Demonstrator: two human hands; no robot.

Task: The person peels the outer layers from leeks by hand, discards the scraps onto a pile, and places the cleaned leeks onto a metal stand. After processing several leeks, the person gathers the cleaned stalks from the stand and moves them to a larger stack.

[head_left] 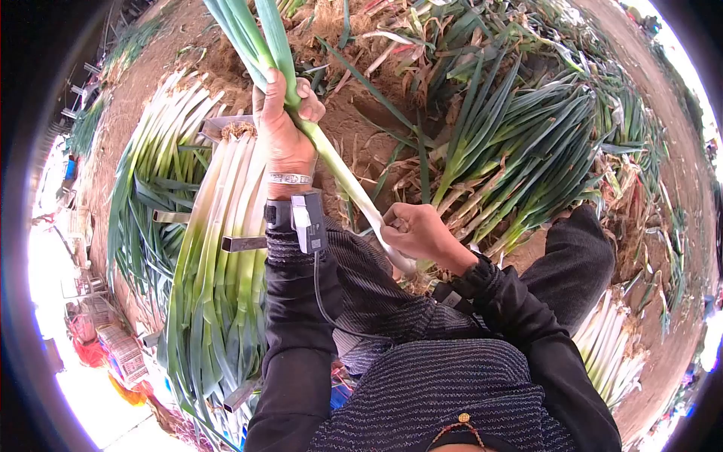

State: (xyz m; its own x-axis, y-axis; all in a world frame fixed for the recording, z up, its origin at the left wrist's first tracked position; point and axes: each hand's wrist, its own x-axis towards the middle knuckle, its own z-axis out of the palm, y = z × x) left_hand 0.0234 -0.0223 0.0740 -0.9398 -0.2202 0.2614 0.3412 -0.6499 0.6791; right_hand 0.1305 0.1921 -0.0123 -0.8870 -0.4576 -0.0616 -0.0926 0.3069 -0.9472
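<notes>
A single long leek (343, 171) slants across the middle of the head view, green leaves at the top and white shaft toward my lap. My left hand (288, 117) is wrapped round it just below the leaves. Lower down, my right hand (423, 232) pinches the white part with bent fingers, close to the root end. The root tip shows only partly near my knees. Left of my forearm lies a row of pale, stripped leeks (218, 218), roots pointing away from me.
Metal bars (245, 243) of a rack jut out around the stripped leeks. Another pile of leeks (162, 143) lies farther left. To the right is a heap of dark-leaved leeks (520, 151) with dry outer skins, on soil strewn with peelings. More white stalks (608, 346) lie at lower right.
</notes>
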